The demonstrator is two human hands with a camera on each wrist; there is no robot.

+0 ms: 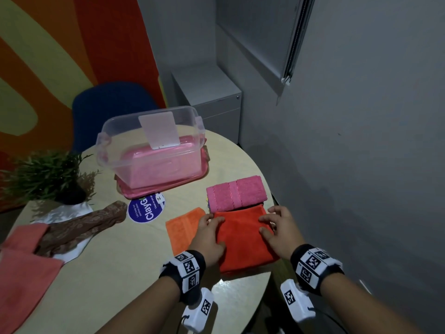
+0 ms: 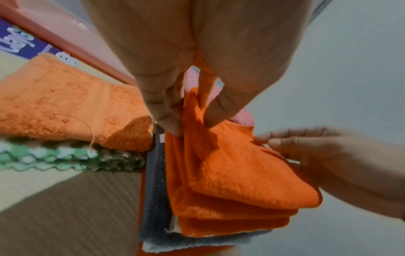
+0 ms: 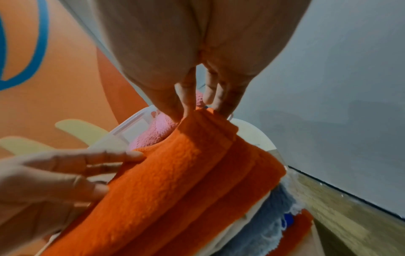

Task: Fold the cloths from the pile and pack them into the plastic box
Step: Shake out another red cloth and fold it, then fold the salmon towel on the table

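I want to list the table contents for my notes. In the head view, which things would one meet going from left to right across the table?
Salmon cloth → plant → brown cloth → round sticker → light orange cloth → left hand → red-orange cloth → right hand.

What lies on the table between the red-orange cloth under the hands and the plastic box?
A folded pink towel lies between the red-orange cloth and the plastic box, its near edge touching the cloth; bare tabletop separates it from the box. The head view shows this.
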